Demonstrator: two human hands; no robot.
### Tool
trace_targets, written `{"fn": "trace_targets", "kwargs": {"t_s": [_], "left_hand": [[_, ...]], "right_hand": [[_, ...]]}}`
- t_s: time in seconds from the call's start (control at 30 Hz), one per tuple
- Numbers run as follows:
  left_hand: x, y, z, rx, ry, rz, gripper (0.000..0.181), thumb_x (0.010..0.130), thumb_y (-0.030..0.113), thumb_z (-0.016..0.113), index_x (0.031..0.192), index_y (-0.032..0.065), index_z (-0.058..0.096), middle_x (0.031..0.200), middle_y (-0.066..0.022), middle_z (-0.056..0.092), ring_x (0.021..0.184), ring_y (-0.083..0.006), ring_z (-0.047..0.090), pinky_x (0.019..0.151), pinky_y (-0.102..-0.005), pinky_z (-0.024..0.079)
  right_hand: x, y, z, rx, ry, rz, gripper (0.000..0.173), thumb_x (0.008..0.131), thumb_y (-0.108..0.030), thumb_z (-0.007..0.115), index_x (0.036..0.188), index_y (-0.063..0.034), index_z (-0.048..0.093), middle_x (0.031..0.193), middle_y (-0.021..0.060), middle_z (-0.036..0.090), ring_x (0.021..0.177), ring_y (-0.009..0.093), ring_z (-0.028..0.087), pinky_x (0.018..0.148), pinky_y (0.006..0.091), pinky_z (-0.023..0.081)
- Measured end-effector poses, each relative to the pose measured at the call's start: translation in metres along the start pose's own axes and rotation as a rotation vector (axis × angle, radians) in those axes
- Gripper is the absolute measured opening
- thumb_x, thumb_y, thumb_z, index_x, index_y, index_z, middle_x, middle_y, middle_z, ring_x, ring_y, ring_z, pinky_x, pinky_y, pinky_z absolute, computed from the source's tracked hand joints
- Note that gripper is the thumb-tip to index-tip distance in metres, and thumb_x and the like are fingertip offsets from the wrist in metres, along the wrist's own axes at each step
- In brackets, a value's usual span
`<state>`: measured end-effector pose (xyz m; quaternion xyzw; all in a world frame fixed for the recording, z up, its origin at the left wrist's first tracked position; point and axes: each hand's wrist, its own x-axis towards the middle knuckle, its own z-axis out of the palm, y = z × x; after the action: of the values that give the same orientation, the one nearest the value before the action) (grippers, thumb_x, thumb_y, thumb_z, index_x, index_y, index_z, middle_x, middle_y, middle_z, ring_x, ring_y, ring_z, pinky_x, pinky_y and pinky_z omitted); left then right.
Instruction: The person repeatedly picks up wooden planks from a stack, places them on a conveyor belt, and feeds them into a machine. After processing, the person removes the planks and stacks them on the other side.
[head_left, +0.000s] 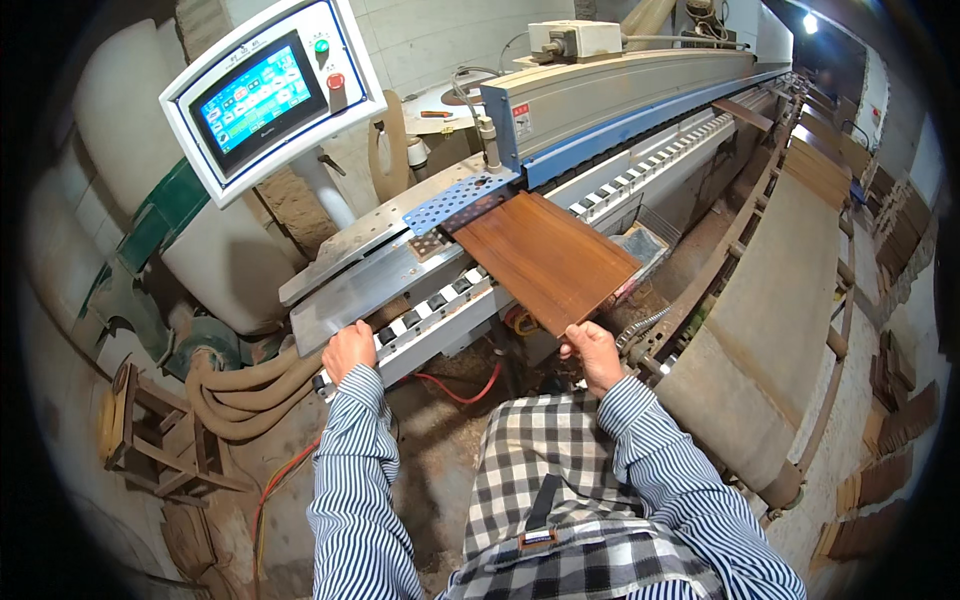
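A brown wood-grain panel (547, 259) lies across the edge banding machine, its far edge under the perforated blue guard plate (459, 201). My right hand (592, 356) pinches the panel's near corner between thumb and fingers. The panel spans the white roller rail (439, 315), and its near part sticks out past it. My left hand (350, 352) is curled against the near end of that rail, beside the bare metal bed (352, 300). Its fingertips are hidden, so I cannot tell whether it grips the rail.
A control panel with a lit screen (259, 94) stands at upper left. Along the right runs a belt conveyor (772, 322). Ribbed dust hoses (251, 405) and a wooden stool (161, 435) are at left. A red hose (465, 394) crosses the floor, and stacked boards (874, 484) stand at right.
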<state>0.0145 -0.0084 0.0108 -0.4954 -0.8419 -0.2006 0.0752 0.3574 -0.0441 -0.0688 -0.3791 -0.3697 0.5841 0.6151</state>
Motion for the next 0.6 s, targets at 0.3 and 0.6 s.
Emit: {"fn": "trace_targets", "kwargs": {"t_s": [0.3,0.6], "left_hand": [[0.009,0.004,0.01,0.107,-0.069,0.043,0.047,0.085,0.04,0.035,0.087,0.0057,0.067,0.084,-0.0215,0.062,0.082,-0.0384,0.059,0.075,-0.0455,0.045],[0.026,-0.017,0.023,0.17,-0.134,0.048,0.053,0.086,0.044,0.033,0.085,0.0007,0.063,0.086,-0.0238,0.06,0.085,-0.0421,0.055,0.073,-0.0504,0.041]], "right_hand": [[0.022,-0.018,-0.061,-0.073,0.242,-0.023,0.042,0.085,-0.04,0.056,0.068,-0.0021,0.056,0.056,0.0037,0.053,0.052,0.01,0.05,0.051,0.0245,0.042],[-0.099,0.137,-0.224,-0.451,0.444,0.6,0.039,0.092,-0.034,0.043,0.079,-0.0001,0.056,0.064,0.0057,0.056,0.052,0.013,0.05,0.051,0.0259,0.042]]}}
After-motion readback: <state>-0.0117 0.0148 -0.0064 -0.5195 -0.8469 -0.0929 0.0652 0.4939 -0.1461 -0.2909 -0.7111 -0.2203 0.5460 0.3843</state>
